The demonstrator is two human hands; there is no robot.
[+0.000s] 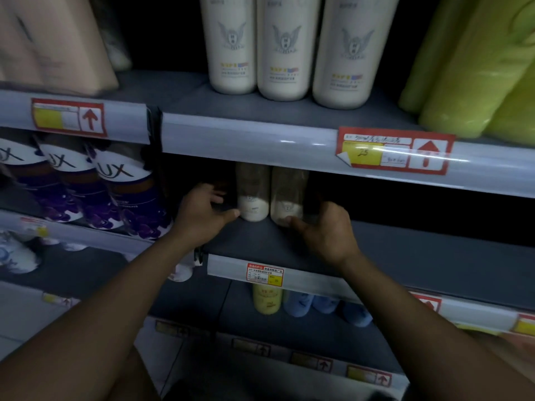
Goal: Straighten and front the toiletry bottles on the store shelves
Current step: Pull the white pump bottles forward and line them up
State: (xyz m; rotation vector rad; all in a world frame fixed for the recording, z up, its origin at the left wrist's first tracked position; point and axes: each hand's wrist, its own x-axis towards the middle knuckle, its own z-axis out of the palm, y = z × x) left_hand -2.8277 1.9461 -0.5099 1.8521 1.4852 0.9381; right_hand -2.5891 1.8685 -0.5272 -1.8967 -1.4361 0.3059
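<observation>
Two cream bottles stand side by side at the back of the dark middle shelf (405,256): the left cream bottle (252,198) and the right cream bottle (287,199). My left hand (202,215) reaches in beside the left one, thumb touching its base, fingers curled round something dark that I cannot make out. My right hand (324,230) is curled at the right bottle, thumb on its base, fingers round a dark bottle (314,202) beside it. Three tall white bottles (285,47) stand in a row on the shelf above.
Purple and white bottles (115,195) fill the shelf to the left. Green packs (477,62) stand top right, beige packs (52,41) top left. A yellow bottle (267,301) and blue bottles (312,305) sit on the lower shelf. Red price tags (393,150) hang on the shelf rails.
</observation>
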